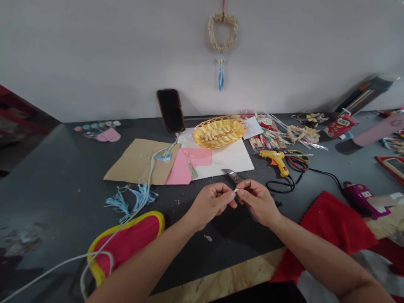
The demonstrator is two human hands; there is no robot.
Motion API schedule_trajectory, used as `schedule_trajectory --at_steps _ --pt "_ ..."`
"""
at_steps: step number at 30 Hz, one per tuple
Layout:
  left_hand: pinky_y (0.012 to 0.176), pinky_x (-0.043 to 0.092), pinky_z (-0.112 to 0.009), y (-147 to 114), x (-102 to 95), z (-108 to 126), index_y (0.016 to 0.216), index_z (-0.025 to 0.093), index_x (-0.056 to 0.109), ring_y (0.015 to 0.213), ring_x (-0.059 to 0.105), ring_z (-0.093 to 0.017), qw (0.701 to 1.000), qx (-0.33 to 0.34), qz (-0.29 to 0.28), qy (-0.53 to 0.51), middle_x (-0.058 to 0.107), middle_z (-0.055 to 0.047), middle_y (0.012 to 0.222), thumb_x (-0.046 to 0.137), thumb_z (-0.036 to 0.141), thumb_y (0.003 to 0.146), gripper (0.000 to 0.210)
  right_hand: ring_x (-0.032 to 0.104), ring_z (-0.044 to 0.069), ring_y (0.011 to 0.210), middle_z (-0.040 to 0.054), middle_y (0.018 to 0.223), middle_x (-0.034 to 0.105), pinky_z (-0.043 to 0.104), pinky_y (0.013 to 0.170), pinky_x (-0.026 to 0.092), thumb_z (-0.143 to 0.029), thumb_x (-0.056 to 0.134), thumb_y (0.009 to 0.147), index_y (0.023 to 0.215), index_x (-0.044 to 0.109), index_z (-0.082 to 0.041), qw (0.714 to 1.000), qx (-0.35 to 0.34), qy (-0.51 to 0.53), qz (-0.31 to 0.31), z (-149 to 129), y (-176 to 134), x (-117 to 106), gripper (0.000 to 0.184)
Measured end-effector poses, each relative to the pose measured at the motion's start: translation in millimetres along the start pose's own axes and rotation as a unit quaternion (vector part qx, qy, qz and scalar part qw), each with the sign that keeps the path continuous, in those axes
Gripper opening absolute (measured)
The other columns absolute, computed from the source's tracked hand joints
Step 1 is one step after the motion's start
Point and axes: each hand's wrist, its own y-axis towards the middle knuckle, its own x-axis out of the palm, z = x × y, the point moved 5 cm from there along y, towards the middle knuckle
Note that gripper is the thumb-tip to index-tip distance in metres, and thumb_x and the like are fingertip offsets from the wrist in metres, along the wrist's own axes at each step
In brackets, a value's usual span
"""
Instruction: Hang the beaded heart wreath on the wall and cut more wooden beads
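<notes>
My left hand point(212, 204) and my right hand point(259, 205) meet over the dark table, thumbs and fingertips pinched at a small whitish piece point(235, 190). It is too small for me to tell its kind. Just behind the fingers lie scissors point(232, 175), blades toward the white sheet point(232, 162), their handles mostly hidden by my hands. Farther back, a yellow woven basket point(235, 134) holds a few small pale pieces. A tiny pale scrap point(207, 237) rests on the table below my left hand.
A yellow glue gun point(275, 160) with a black cord lies to the right, near a red cloth point(336, 223). Blue tassels point(134, 200), a white cable point(150, 168) and a pink-and-yellow pad point(129, 242) are left. A phone point(171, 110) leans on the wall below a heart-shaped ornament point(211, 35).
</notes>
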Motion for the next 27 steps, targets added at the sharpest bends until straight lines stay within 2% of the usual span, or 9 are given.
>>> schedule_trajectory --at_steps 27 --pt "0.042 0.025 -0.018 -2.7 1.0 4.3 0.074 0.015 0.058 0.044 0.038 -0.004 1.000 0.011 0.001 0.022 0.067 -0.003 0.066 0.067 0.041 0.077 0.028 0.051 0.008 0.059 -0.0030 0.072 0.059 0.024 0.057 0.042 -0.037 0.080 0.072 0.082 0.068 -0.019 1.000 0.019 0.011 0.010 1.8 -3.1 -0.4 0.023"
